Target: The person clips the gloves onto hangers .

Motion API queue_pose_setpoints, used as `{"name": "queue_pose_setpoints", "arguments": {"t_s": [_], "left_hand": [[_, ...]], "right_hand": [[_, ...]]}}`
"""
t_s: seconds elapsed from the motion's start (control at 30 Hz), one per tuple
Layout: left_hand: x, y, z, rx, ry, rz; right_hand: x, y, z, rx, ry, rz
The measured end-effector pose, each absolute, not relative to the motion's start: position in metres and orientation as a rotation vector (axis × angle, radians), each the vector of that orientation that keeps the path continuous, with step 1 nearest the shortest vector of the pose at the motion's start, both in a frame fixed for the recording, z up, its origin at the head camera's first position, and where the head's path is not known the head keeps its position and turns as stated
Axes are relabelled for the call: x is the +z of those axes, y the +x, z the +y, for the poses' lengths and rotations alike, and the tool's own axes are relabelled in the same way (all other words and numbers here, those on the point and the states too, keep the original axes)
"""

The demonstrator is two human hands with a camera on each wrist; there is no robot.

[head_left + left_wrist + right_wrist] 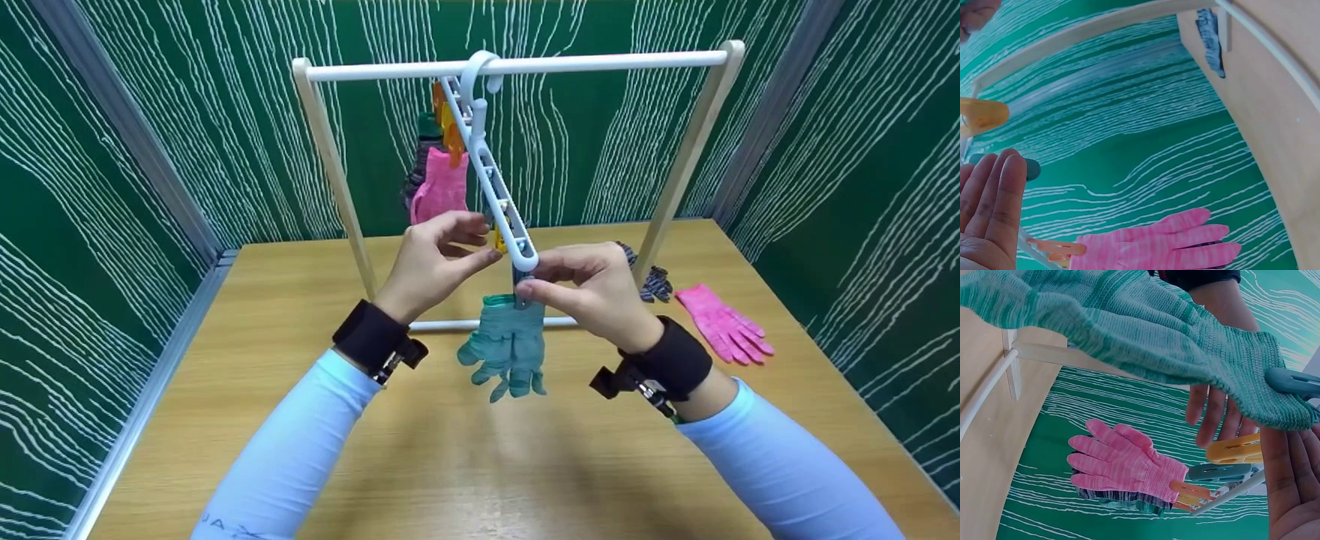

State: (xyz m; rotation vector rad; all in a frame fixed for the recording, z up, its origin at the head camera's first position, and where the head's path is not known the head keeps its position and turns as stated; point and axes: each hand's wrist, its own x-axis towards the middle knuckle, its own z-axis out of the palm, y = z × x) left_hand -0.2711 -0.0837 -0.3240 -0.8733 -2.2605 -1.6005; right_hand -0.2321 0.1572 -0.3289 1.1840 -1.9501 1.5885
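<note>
A light-grey clip hanger [491, 180] hangs by its hook from a rack. At its near end, a grey-blue clip [1294, 382] bites the cuff of a green knitted glove [510, 349], which dangles fingers down. My right hand [596, 289] pinches that clip, thumb in front; the fingers behind are partly hidden. On the other side, my left hand [435, 259] is beside a yellow clip [501, 238], fingers loosely bent and holding nothing. Farther along the hanger, orange clips [454, 139] hold a pink glove [442, 187], with a dark striped glove [415, 169] behind it.
The rack has a white top bar [600, 64] and wooden legs [690, 142] standing on the wooden table [262, 375]. Near its right leg lie a pink glove [724, 322] and a dark patterned glove [656, 285]. Green walls with white lines enclose the table.
</note>
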Motion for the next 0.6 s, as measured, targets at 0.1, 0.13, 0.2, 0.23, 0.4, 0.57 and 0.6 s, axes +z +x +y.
{"name": "queue_pose_setpoints", "arguments": {"t_s": [0.1, 0.13, 0.2, 0.23, 0.4, 0.57, 0.6], "left_hand": [[-0.321, -0.271, -0.081, -1.598, -0.885, -2.264], [-0.320, -0.272, -0.080, -1.597, -0.889, -2.266], [-0.319, -0.272, -0.078, -1.594, -0.897, -2.270], [-0.318, -0.273, -0.077, -1.593, -0.902, -2.270], [-0.317, -0.273, -0.074, -1.575, -0.932, -2.267], [-0.315, -0.272, -0.071, -1.537, -0.939, -2.247], [-0.316, -0.272, -0.071, -1.525, -0.940, -2.240]], "right_hand": [[-0.328, -0.231, 0.157, 1.584, 1.183, -1.953], [-0.328, -0.231, 0.156, 1.584, 1.184, -1.952], [-0.329, -0.232, 0.156, 1.585, 1.189, -1.950], [-0.329, -0.232, 0.156, 1.587, 1.192, -1.949], [-0.330, -0.233, 0.156, 1.599, 1.209, -1.942], [-0.330, -0.233, 0.155, 1.602, 1.214, -1.937], [-0.330, -0.233, 0.155, 1.598, 1.212, -1.937]]}}
